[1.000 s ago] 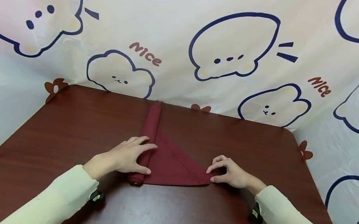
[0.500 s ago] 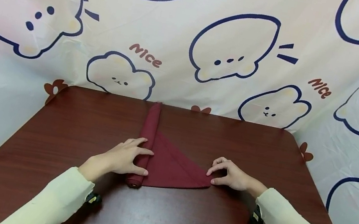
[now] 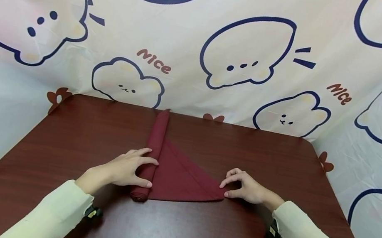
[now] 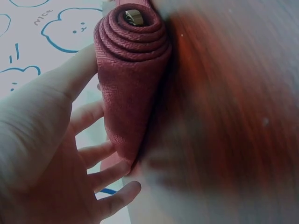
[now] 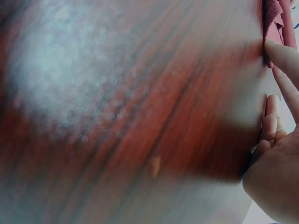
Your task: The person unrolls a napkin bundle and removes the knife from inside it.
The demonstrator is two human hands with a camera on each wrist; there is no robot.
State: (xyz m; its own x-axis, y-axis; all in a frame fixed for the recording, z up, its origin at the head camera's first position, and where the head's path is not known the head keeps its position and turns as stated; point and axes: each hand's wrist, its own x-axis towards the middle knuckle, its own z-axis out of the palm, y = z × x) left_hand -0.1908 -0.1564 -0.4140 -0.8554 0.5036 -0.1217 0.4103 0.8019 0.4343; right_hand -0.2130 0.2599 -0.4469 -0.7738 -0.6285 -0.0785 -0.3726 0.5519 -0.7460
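Note:
A dark red cloth (image 3: 181,176) lies on the table, its left part wound into a long roll (image 3: 159,134) and its right part flat, tapering to a corner. Over the near half of the roll rests my left hand (image 3: 125,169), fingers spread across it and thumb near its lower end. In the left wrist view the roll (image 4: 126,84) shows layered coils with something metallic inside, beside my left hand (image 4: 60,140). My right hand (image 3: 246,186) pinches the cloth's right corner between thumb and finger; the right wrist view shows my hand (image 5: 280,140) at the cloth edge (image 5: 275,28).
The brown table (image 3: 99,120) has a glossy top. Behind it and at both sides hangs a pale sheet (image 3: 190,30) printed with blue-outlined cartoon figures. A dark device (image 3: 93,213) sits at my left wrist, another (image 3: 272,232) at my right.
My left hand and the roll have shifted slightly to the left and nearer, and the flat cloth between roll and corner is a little wider. My right hand has stayed nearly in place at the corner.

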